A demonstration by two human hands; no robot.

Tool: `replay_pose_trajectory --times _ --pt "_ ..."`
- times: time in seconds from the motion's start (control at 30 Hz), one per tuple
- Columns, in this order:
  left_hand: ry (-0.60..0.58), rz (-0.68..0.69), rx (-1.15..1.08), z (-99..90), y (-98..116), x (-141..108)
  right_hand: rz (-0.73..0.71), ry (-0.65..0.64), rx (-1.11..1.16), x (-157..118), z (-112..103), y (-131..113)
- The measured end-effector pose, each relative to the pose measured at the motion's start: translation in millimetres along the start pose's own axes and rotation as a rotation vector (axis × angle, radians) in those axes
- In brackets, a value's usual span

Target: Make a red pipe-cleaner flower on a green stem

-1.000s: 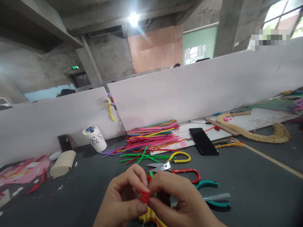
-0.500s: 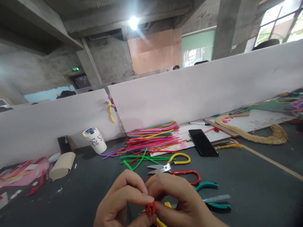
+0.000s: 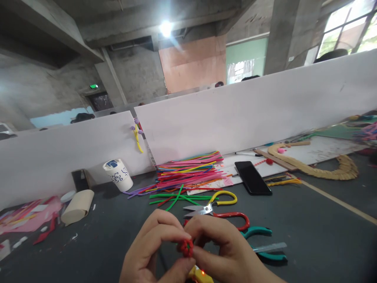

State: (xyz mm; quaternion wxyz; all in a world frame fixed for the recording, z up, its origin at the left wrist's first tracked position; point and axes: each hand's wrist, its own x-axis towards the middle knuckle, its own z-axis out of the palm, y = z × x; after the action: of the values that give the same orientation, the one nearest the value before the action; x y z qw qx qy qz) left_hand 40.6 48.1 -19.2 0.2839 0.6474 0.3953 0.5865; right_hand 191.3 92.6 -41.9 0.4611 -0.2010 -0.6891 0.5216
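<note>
A small red flower-like piece (image 3: 187, 247) with a green centre sits between my two hands at the bottom middle. My left hand (image 3: 153, 247) pinches it from the left with thumb and fingertips. From the other side, the fingertips of my right hand (image 3: 226, 245) also close on it. Below them is a yellow tool (image 3: 200, 275) with a glowing red light, mostly hidden by my hands. Just beyond my fingers lie scissors (image 3: 209, 208) with one yellow and one red handle. Teal-handled pliers (image 3: 269, 257) and a translucent stick (image 3: 271, 247) are beside my right wrist.
Green stems (image 3: 176, 198) and a pile of coloured stems (image 3: 188, 173) lie ahead. A black phone (image 3: 252, 177) lies to the right, near a curved tan strip (image 3: 321, 171). Leftward are a paper cup (image 3: 118, 175) and a beige roll (image 3: 78, 207). White panels (image 3: 250, 114) border the table.
Both hands have lifted the red piece slightly and turned it, so its green centre shows more. The red light on the yellow tool has come into view below.
</note>
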Motion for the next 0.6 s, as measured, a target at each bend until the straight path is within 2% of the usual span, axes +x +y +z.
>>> replay_pose_trajectory --times 0.1,0.27,0.6 --pt "-0.012 -0.089 -0.041 -1.1 -2.4 2.6 0.113 0.009 0.005 0.7 0.4 -0.4" --pt "-0.006 -0.266 -0.225 -2.8 -5.9 4.8 0.154 0.005 -0.021 1.2 2.5 -0.2" --pt "0.003 -0.190 -0.148 -2.9 2.3 -0.7 0.126 -0.030 0.027 2.1 0.3 -3.5"
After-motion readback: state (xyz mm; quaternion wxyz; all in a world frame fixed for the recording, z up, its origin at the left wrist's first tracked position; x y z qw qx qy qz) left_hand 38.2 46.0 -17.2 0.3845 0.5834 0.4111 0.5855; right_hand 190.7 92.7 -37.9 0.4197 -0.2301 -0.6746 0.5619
